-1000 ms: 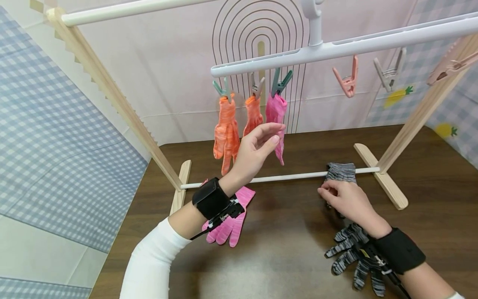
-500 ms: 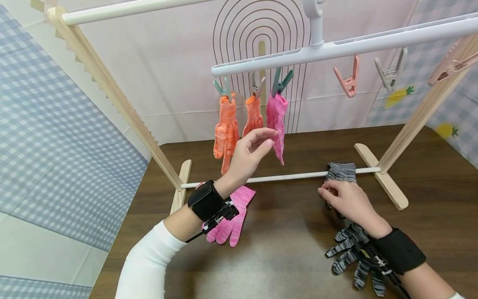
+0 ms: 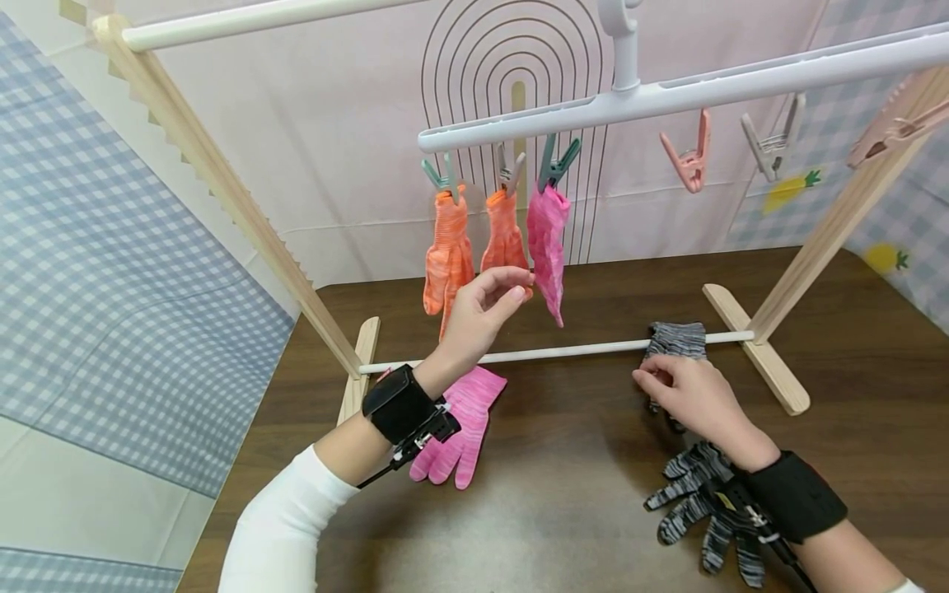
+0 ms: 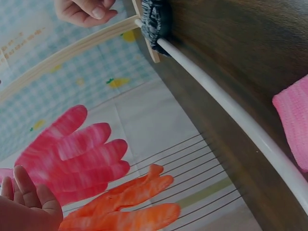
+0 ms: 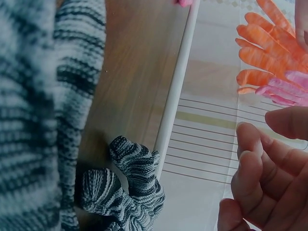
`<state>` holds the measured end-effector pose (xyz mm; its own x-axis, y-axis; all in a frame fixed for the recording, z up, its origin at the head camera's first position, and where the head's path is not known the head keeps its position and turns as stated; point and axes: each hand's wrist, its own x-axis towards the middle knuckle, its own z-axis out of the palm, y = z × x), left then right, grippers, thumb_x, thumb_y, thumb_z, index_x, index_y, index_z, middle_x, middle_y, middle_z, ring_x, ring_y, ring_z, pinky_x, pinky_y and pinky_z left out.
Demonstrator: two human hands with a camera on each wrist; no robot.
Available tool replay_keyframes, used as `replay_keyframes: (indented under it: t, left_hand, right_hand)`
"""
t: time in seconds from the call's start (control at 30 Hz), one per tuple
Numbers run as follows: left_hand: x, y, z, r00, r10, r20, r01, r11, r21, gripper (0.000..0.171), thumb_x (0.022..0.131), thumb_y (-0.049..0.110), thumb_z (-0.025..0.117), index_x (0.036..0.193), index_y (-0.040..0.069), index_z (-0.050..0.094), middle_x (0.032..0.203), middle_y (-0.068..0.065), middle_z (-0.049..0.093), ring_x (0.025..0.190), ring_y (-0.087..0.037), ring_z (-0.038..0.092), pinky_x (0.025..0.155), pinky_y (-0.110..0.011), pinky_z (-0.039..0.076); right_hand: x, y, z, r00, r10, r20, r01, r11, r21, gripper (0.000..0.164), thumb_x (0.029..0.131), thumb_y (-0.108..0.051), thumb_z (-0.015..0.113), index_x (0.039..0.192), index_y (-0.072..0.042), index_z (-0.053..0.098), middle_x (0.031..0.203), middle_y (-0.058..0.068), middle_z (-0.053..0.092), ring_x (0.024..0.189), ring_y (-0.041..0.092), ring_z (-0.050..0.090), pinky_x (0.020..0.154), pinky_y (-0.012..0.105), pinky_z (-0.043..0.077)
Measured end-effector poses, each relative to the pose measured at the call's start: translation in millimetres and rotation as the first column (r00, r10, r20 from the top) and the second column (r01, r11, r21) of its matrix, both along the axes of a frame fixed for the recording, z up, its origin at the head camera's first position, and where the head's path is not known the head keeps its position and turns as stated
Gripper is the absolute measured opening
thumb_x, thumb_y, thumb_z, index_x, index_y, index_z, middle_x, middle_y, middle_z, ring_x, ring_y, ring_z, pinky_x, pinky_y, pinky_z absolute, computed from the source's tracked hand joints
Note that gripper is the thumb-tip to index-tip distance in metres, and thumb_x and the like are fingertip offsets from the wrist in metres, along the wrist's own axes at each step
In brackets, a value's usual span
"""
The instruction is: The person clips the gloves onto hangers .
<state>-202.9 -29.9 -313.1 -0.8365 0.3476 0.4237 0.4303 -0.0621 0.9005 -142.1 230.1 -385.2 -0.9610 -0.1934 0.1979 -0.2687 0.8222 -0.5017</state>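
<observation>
My left hand [image 3: 474,317] is raised before the hanging gloves, fingers loosely bent and holding nothing. In the head view it overlaps the second orange glove [image 3: 504,231]; another orange glove [image 3: 448,255] hangs to its left and a pink glove [image 3: 547,239] to its right. All three dangle from clothespins. My right hand [image 3: 689,391], also empty with relaxed fingers, hovers in front of a black-and-grey knit glove [image 3: 678,339] at the lower rod. A second black-and-grey glove [image 3: 693,502] lies below my right wrist, partly covered by the wrist camera. Another pink glove [image 3: 467,420] lies on the table.
The wooden stand carries a white hanger bar [image 3: 519,128] above and a thin white rod [image 3: 571,352] low across the table [image 3: 549,486]. A pink clothespin [image 3: 693,156] and a grey clothespin [image 3: 774,144] hang at right without gloves, near another pink clothespin [image 3: 900,128].
My left hand has drawn back down and to the left, away from the hanging pink glove, which now shows fully. My right hand has stayed nearly still.
</observation>
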Motion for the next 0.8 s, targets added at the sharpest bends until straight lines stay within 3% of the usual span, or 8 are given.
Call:
replay_keyframes:
  t: [0.17,0.37,0.57,0.8]
  left_hand:
    - [-1.8,-4.1,-5.9,1.000,0.015,0.013,-0.014,0.999,-0.046,0.024,0.087,0.002,0.051,0.109,-0.008,0.052,0.109,-0.024,0.056,0.104,-0.034,0.052,0.088,-0.026,0.045]
    - [-4.2,-9.7,-14.0,0.999,0.033,0.010,-0.032,0.991,-0.132,0.022,0.087,0.005,0.052,0.107,-0.005,0.055,0.107,-0.023,0.059,0.096,-0.018,0.057,0.083,-0.022,0.046]
    - [-4.6,-13.9,-20.3,0.999,0.044,0.008,-0.042,0.986,-0.159,0.020,0.087,0.004,0.052,0.105,-0.005,0.056,0.105,-0.023,0.059,0.098,-0.023,0.056,0.082,-0.020,0.045]
    - [-3.3,-16.6,-24.0,0.998,0.046,0.044,-0.036,0.978,-0.205,0.018,0.087,0.004,0.053,0.101,-0.005,0.057,0.101,-0.022,0.061,0.092,-0.016,0.059,0.078,-0.020,0.047]
  right_hand:
    - [-0.9,0.6,-0.9,1.000,-0.004,-0.017,0.004,1.000,0.009,0.023,0.090,-0.027,0.051,0.090,-0.008,0.064,0.062,-0.004,0.055,0.049,0.004,0.041,0.052,0.024,0.032]
    - [-1.9,1.7,-3.6,0.999,0.001,-0.039,-0.001,1.000,0.012,0.022,0.089,-0.026,0.051,0.087,-0.008,0.064,0.062,-0.005,0.055,0.051,0.006,0.041,0.052,0.023,0.032]
    - [-1.8,2.2,-4.0,1.000,0.003,-0.029,-0.003,1.000,0.006,0.023,0.089,-0.026,0.051,0.088,-0.008,0.065,0.062,-0.005,0.055,0.051,0.005,0.041,0.052,0.023,0.032]
    - [-1.8,2.5,-4.4,1.000,-0.008,-0.023,0.008,1.000,0.005,0.022,0.089,-0.026,0.052,0.089,-0.008,0.065,0.065,-0.004,0.058,0.052,0.006,0.044,0.054,0.024,0.035]
